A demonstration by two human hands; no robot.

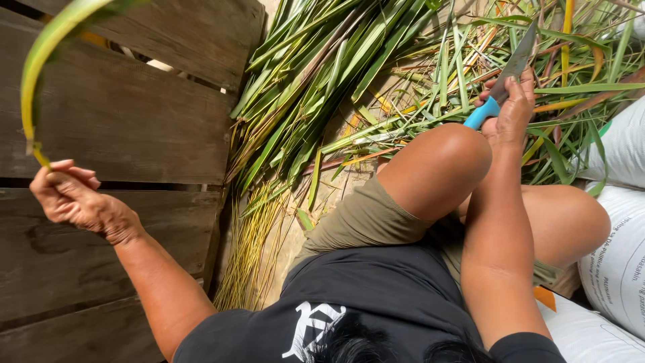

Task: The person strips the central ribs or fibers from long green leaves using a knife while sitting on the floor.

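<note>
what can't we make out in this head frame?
- Long green leaf in the left hand: its far end is cut off by the top edge.
- Knife in the right hand: most of the blue handle is hidden by the fingers, and the blade tip blends into the leaf pile.
- White sacks: cut off by the right edge.
- Ground under the leaf pile: covered.

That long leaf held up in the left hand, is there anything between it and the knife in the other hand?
Yes. The raised knee sits between the left hand holding the curved leaf and the right hand gripping the blue-handled knife. The heap of green leaves also lies across that gap.
</note>
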